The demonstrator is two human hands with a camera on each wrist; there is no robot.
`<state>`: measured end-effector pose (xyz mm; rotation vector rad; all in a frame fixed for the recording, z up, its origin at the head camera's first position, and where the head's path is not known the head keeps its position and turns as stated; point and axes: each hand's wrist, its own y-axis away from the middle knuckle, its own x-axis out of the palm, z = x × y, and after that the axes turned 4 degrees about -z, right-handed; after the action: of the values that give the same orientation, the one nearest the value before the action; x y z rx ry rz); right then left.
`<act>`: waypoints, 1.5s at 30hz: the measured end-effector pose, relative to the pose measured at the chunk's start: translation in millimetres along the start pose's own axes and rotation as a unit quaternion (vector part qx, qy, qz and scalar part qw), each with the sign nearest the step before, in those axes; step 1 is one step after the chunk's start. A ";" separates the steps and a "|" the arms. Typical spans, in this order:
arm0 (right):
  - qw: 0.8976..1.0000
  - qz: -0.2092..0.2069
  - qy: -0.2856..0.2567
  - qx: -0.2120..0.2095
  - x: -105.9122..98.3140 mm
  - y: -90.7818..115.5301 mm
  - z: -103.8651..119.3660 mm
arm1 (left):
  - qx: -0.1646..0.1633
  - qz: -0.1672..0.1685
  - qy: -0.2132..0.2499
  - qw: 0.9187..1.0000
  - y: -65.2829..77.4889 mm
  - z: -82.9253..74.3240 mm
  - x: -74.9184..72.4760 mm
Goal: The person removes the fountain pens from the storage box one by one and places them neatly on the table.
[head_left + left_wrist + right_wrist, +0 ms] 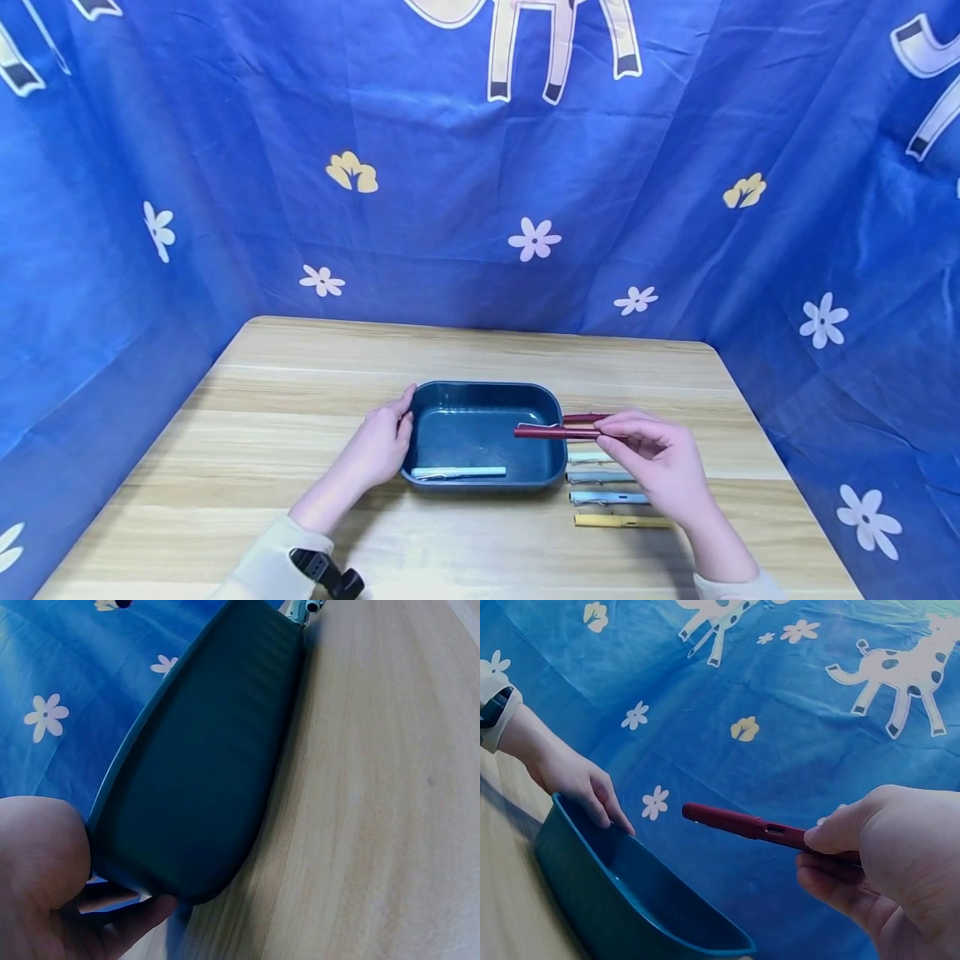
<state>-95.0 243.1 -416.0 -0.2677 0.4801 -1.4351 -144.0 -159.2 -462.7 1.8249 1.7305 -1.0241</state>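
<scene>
A dark teal rectangular box (465, 437), open at the top, sits on the table. My left hand (378, 446) grips its left end, the thumb at the rim. A light blue capped pen (459, 472) lies inside along the near wall. Over the right part of the box, my right hand (663, 462) pinches a dark red pen (551, 432) between thumb and fingers. In the right wrist view this red pen (739, 823) points left, its rear part hidden in the right hand (900, 862). The left wrist view shows the box's outer wall (202, 765) close up.
Right of the box lie several pens in a row: another red pen (581, 417), a pale mint pen (588, 457), a grey-blue pen (600, 477), a light blue pen (606, 498) and a yellow pen (622, 521). The hand partly covers some. A blue printed curtain (435, 275) surrounds the wooden table (300, 375).
</scene>
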 end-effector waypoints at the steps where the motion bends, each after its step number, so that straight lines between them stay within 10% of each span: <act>1: 1.000 -0.002 0.000 0.000 -1.4 1.4 -0.5 | 0.000 0.000 0.000 1.000 -0.1 -0.1 -0.1; 45: 0.991 0.101 -0.084 -0.006 -74.1 96.8 -63.3 | -0.005 -0.003 -0.004 1.000 -0.5 -2.1 -0.9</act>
<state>-44.1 335.4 -504.1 -0.3381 0.3672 -1.2011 -144.0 -158.2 -460.6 1.8080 1.7331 -1.0215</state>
